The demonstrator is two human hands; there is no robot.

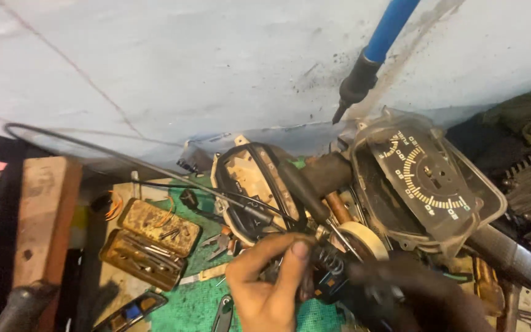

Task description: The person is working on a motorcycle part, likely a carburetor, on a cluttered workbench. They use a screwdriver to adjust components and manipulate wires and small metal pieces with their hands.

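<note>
Fingers of the left hand (270,284) curl upward, pinching a small coiled spring (332,260). The right hand (422,289), dark and blurred, lies beside it; its grip cannot be told.

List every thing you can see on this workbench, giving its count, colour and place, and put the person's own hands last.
speedometer cluster: one, black dial under a clear cover, right.
blue-handled tool: one, blue and black, top, leaning on the wall.
black-rimmed housing: one, cream inside, centre.
black cable: one, running from the left to the centre.
open tool case: one, brown, lower left.
wooden block: one, reddish, far left.
green mat: one, bottom centre.
spring: one, metal, by the fingers.
left hand: pinching small parts.
right hand: blurred, lower right.
</note>
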